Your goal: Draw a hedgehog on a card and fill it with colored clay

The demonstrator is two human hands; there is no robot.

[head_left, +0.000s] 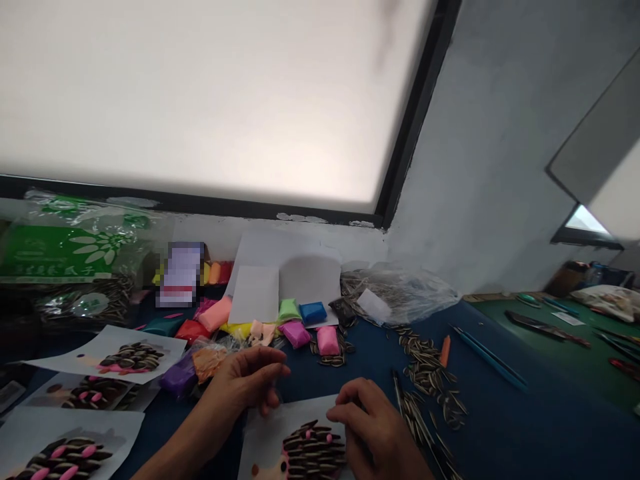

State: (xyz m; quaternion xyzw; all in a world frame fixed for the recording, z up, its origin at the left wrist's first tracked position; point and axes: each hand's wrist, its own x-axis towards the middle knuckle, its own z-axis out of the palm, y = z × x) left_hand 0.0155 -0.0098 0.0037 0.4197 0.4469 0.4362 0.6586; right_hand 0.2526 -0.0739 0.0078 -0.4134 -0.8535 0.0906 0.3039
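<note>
A sheet of paper (257, 437) lies in front of me, bearing a hedgehog picture (315, 450) with spines of striped sunflower seeds and small pink clay pieces. Above the sheet's upper left edge hovers my left hand (250, 380), its fingers loosely curved and apart, with nothing plain in them. My right hand (373, 423) is over the sheet's right side, beside the seed spines. Its thumb and forefinger come together in a pinch; whatever they hold, if anything, is too small to make out.
Coloured clay packets (313, 312) lie behind the sheet. Loose sunflower seeds (427, 370), a black pen (397, 393), an orange stick (445, 351) and blue tweezers (493, 360) are to the right. Other hedgehog sheets (65, 427) lie left. Seed bags (400, 293) stand by the wall.
</note>
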